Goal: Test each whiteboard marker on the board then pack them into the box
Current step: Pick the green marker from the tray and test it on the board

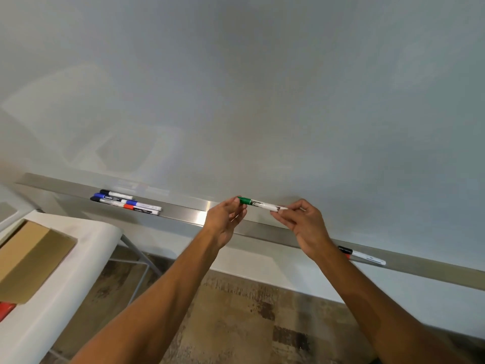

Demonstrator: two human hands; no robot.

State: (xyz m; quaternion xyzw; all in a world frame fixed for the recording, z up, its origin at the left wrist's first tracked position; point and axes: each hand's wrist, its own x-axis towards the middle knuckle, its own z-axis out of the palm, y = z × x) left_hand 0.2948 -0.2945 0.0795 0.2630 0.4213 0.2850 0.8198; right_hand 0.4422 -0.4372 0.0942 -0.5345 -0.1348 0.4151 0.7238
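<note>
A green-capped whiteboard marker [259, 204] lies level between my two hands, just in front of the whiteboard [249, 88]. My left hand [225, 219] pinches its green cap end. My right hand [301, 222] pinches the white barrel's other end. Several more markers [126, 203] with black, blue and red caps lie on the metal tray [183, 214] at the left. Another marker [363, 255] with a black and red end rests on the tray at the right. An open cardboard box [31, 258] stands on the white table [86, 248] at lower left.
A red object [5, 310] lies on the table beside the box, cut off by the frame edge. The table's metal legs [139, 256] stand below the tray. Patterned carpet [249, 324] covers the floor under my arms.
</note>
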